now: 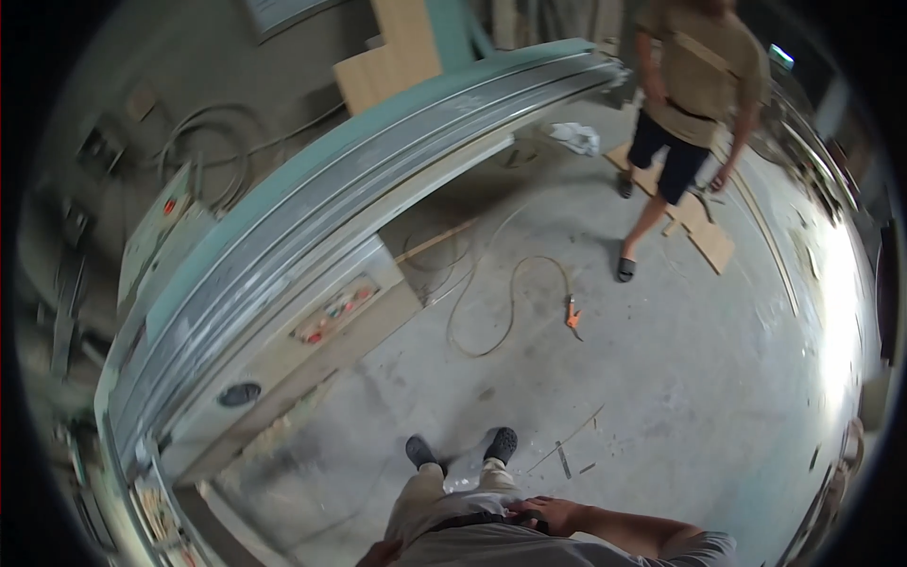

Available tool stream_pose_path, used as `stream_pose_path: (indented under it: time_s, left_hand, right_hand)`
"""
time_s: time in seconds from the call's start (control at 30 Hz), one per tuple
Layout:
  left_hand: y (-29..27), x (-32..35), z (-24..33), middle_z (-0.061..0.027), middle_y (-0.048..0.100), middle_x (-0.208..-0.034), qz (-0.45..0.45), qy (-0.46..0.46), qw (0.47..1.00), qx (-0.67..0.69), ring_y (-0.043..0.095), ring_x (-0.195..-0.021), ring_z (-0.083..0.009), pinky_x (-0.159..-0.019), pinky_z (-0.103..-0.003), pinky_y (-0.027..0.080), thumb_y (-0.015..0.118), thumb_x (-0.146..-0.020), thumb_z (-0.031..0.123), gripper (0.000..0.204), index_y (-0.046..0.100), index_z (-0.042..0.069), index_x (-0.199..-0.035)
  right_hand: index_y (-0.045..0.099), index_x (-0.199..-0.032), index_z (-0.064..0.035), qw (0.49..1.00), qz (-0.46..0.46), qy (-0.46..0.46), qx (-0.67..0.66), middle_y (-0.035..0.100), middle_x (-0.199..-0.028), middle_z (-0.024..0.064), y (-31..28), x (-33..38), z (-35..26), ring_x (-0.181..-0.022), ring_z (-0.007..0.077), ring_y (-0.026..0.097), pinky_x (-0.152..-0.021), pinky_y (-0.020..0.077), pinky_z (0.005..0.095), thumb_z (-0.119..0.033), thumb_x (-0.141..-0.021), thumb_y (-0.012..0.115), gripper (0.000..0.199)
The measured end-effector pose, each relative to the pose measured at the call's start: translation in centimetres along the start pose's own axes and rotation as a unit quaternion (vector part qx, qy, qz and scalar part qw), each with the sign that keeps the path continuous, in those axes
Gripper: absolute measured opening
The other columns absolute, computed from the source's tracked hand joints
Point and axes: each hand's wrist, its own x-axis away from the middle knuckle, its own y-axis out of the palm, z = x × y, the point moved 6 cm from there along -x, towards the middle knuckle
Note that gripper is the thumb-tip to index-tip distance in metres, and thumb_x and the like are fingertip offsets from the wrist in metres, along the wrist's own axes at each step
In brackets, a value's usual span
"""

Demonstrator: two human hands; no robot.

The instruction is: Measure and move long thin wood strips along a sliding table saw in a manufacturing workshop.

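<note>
A gray concrete floor (661,378) with a long green machine (312,208), a yellow hose (510,302) and wood boards (704,236).

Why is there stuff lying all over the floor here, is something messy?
Yes. A hose with an orange nozzle lies looped loose across the concrete floor, thin wood strips are scattered near the person's shoes, and a crumpled white rag sits by the long machine.
</note>
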Motion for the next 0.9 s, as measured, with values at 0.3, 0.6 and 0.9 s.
stream_pose_path:
  time_s: [0.3,0.6,0.9]
  left_hand:
    - [5.7,7.8,-0.6,-0.0259,0.056,-0.118,0.146,0.326,0.924,-0.136,0.058,-0.102,-0.0387,-0.086,-0.045,0.048,0.055,-0.089,0.018,0.032,0.053,0.001,-0.116]
    - [8.9,17.4,-4.9,-0.023,0.055,-0.121,0.355,0.404,0.829,-0.155,0.057,-0.104,-0.0339,-0.088,-0.041,0.045,0.059,-0.08,0.017,0.041,0.05,0.003,-0.118]
    - [12.9,22.7,-15.1,-0.0212,0.052,-0.127,0.374,0.261,0.881,-0.126,0.055,-0.106,-0.0329,-0.089,-0.04,0.044,0.056,-0.073,0.011,0.043,0.049,0.003,-0.115]
  right_hand:
    - [0.036,-0.141,-0.008,0.995,-0.096,-0.029,0.004,0.051,-0.131,0.0179,2.1,-2.8,1.7,-0.123,0.0345,0.046,-0.105,0.0356,0.0409,-0.04,-0.094,0.045,0.058]
    - [0.033,-0.143,-0.0138,0.984,-0.178,0.012,0.004,0.051,-0.132,0.0166,8.3,-6.0,-0.5,-0.122,0.0349,0.047,-0.104,0.0386,0.0405,-0.011,-0.064,0.076,0.09]
    - [0.035,-0.142,-0.0031,0.968,-0.243,0.048,-0.045,0.057,-0.127,0.014,16.8,-9.7,-6.5,-0.119,0.0263,0.053,-0.101,0.0378,0.033,-0.007,-0.067,0.072,0.084]
